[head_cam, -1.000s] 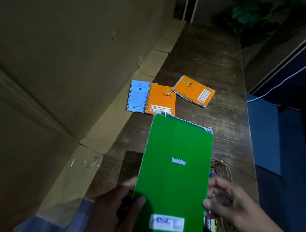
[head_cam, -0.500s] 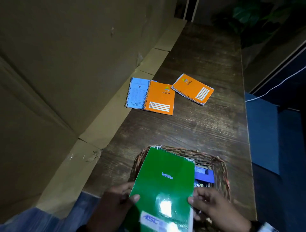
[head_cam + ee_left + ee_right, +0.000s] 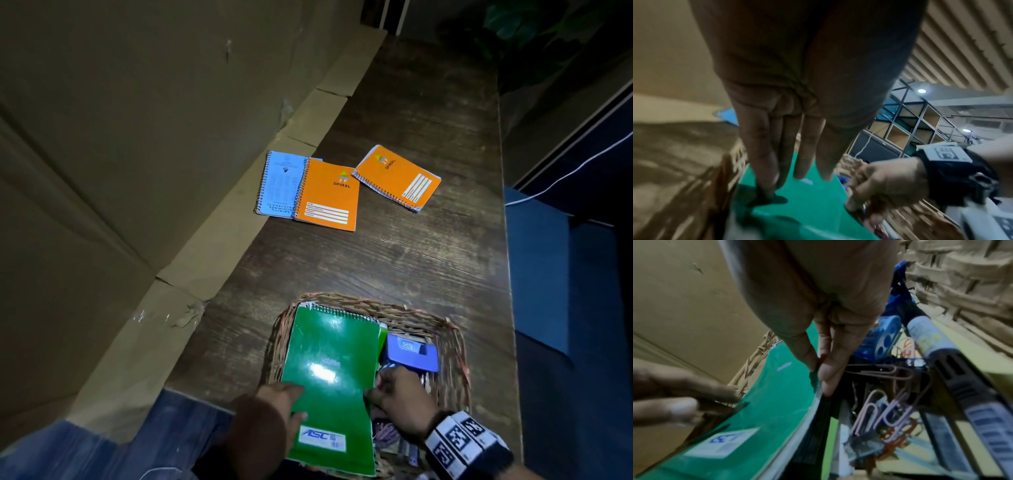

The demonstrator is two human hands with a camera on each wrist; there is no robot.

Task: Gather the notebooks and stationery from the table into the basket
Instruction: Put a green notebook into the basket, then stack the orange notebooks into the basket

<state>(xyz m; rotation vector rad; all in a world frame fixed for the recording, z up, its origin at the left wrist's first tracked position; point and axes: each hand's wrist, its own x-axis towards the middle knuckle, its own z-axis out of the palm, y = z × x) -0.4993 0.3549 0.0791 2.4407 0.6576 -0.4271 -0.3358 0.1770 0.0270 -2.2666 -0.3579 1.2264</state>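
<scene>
With the green notebook (image 3: 329,380) slanting over the near left of the basket (image 3: 452,363), right hand (image 3: 399,399) pinching its edge and left hand (image 3: 270,418) gripping its side, both should probably ease it flat before letting go.

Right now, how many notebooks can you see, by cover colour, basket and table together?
Green: 1, the green notebook going into the basket, held by left hand and right hand.
Orange: 2, and, on the table.
Blue: 1.
Total: 4.
</scene>
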